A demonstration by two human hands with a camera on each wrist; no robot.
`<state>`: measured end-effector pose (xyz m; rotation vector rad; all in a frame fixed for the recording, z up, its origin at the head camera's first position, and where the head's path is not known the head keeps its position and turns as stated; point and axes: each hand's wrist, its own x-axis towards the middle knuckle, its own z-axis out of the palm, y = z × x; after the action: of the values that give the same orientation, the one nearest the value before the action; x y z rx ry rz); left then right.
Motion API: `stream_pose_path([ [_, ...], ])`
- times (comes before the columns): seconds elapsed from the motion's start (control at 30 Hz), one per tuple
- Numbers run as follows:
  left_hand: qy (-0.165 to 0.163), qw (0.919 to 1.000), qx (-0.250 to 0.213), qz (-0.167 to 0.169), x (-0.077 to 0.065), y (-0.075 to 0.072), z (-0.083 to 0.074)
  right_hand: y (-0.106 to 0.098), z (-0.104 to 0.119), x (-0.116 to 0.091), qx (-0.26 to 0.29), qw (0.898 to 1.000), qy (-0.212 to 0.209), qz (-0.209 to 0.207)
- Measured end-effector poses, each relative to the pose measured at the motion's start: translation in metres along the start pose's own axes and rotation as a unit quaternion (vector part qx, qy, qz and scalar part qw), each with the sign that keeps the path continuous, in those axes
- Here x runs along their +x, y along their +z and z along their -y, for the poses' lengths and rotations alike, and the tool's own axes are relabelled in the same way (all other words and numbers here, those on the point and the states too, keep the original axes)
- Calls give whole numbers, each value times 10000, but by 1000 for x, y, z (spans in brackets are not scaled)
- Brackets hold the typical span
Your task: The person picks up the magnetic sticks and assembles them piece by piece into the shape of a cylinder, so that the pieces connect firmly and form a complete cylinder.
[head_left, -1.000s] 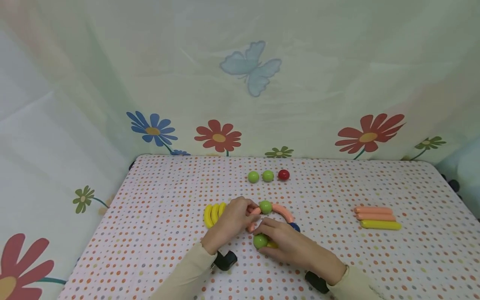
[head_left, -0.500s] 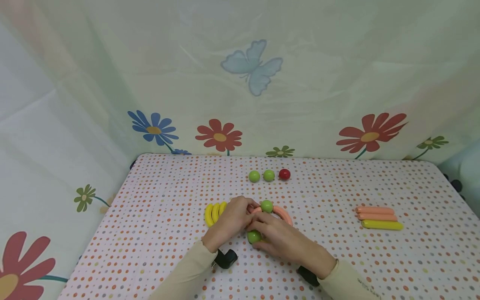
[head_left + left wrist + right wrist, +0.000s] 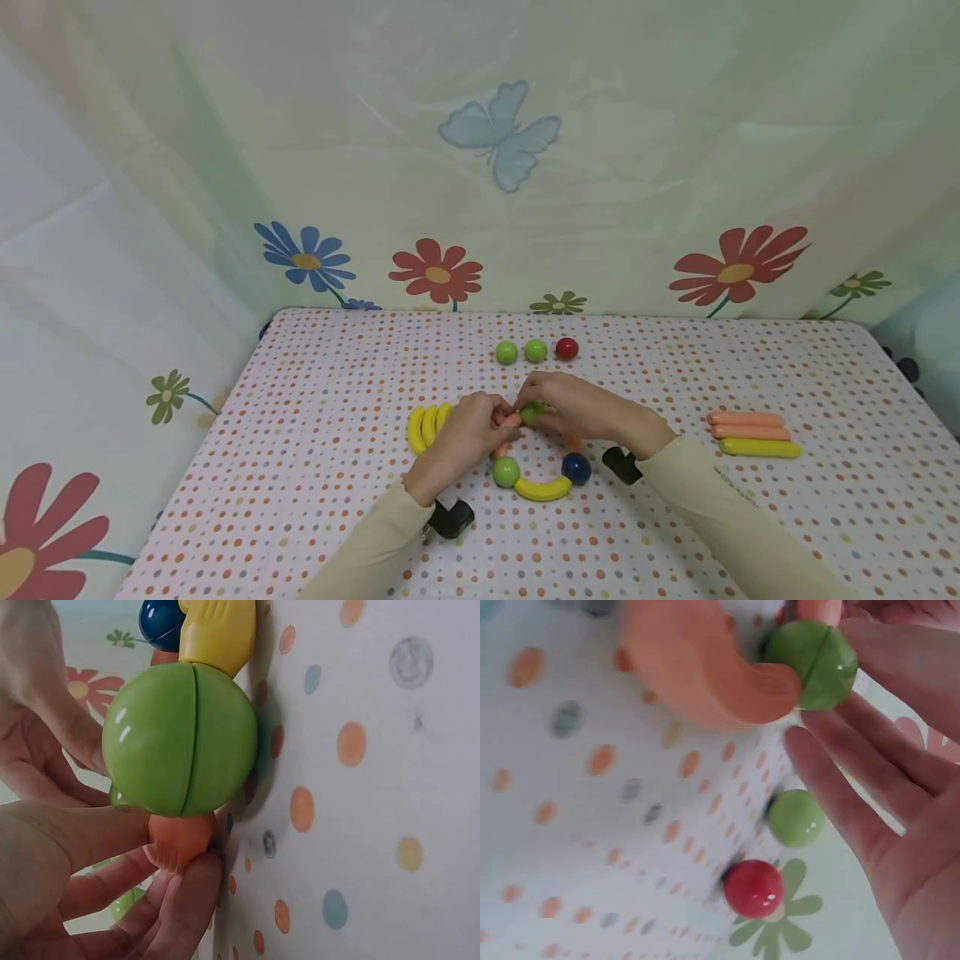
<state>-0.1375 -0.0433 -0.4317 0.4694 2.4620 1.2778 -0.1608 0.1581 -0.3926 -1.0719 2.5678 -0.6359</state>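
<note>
Far green ball (image 3: pixel 532 413) at the back of a ring on the table (image 3: pixel 315 450); right hand (image 3: pixel 577 406) pinches it. Left hand (image 3: pixel 468 429) grips the orange curved piece (image 3: pixel 512 421) beside it. Step, I judge: joining these two. Next move seems to call for a steady left hold, ends aligned. Nearer: second green ball (image 3: pixel 506 472), yellow banana (image 3: pixel 543 489), blue ball (image 3: pixel 576 468).

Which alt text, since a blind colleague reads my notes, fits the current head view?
A person's left hand holds an orange piece and their right hand a green ball on a dotted table. Nearer the viewer, another green ball, a yellow curved piece and a blue ball form an arc.
</note>
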Motion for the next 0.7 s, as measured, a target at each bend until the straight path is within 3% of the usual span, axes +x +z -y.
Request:
stream_pose_path([
  [0.1, 47, 10000, 1, -17, 1, 1, 0, -2, -3, 6, 78, 9995, -180, 245],
  [0.23, 48, 10000, 10, -16, 1, 2, 0, 0, -5, 7, 114, 9994, -295, 158],
  [0.5, 34, 9998, 210, -44, 1, 0, 1, 13, -8, -2, 128, 9989, -78, -451],
  [0.7, -16, 9991, 410, -63, 3, 0, 2, 26, -13, -12, 141, 9944, -264, -1018],
])
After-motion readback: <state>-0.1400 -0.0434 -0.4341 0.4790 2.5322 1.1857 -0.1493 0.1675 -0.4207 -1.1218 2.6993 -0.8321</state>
